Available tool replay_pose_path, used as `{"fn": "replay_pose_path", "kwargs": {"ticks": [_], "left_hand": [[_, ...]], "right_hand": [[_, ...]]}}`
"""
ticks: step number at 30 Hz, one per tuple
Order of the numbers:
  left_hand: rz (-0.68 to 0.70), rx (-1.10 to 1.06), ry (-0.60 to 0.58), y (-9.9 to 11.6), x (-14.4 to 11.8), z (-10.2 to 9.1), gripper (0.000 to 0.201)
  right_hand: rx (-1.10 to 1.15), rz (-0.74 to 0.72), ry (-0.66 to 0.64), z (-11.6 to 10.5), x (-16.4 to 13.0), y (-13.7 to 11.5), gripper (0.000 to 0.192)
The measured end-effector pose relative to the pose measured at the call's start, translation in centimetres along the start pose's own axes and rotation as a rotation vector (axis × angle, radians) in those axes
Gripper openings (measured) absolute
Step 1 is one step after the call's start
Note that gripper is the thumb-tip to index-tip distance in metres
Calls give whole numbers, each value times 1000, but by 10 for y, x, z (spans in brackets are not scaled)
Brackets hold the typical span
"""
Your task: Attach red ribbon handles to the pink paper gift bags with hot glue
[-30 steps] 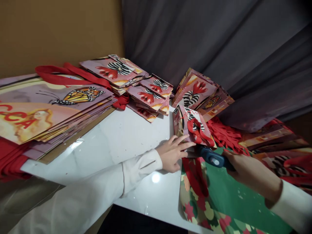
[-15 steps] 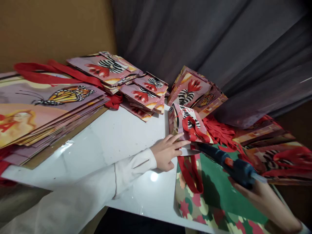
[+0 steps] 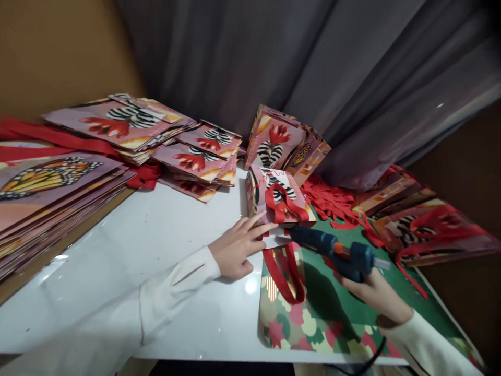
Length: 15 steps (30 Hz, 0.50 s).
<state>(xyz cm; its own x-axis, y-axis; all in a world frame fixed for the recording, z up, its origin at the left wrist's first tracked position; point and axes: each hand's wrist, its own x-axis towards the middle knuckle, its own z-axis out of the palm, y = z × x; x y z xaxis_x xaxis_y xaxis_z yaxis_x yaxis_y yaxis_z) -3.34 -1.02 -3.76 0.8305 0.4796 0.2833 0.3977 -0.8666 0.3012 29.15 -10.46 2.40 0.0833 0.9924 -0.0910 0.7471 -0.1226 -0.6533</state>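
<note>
The right hand (image 3: 373,292), closed around the blue glue gun (image 3: 332,250), has drawn it back from the small gift bag (image 3: 276,201); the left hand (image 3: 238,245) still presses spread fingers against the bag's near edge on the worktop (image 3: 156,245).

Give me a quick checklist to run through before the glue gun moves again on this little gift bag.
1. Left hand pinning the small gift bag at its near edge: ok.
2. Right hand gripping the glue gun: ok.
3. Nozzle aimed at the white flap under the bag: ok.
4. Left fingertips well away from the nozzle: not ok, they lie close.
5. Glue at the tip: cannot tell.
6. Loose red ribbon handle away from the nozzle: not ok, it lies just below.
</note>
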Motion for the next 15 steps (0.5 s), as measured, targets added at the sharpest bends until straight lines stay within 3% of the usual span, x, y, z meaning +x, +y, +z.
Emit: {"fn": "replay_pose_path", "kwargs": {"ticks": [5, 11, 15], "left_hand": [[-40, 12, -38, 3, -1, -3, 54], [-40, 29, -76, 2, 1, -4, 57], [-40, 35, -80, 3, 1, -5, 58]], "right_hand": [[-158, -185, -75, -5, 21, -4, 27], [-419, -205, -226, -40, 36, -24, 11], [-517, -218, -309, -43, 49, -41, 13]]}}
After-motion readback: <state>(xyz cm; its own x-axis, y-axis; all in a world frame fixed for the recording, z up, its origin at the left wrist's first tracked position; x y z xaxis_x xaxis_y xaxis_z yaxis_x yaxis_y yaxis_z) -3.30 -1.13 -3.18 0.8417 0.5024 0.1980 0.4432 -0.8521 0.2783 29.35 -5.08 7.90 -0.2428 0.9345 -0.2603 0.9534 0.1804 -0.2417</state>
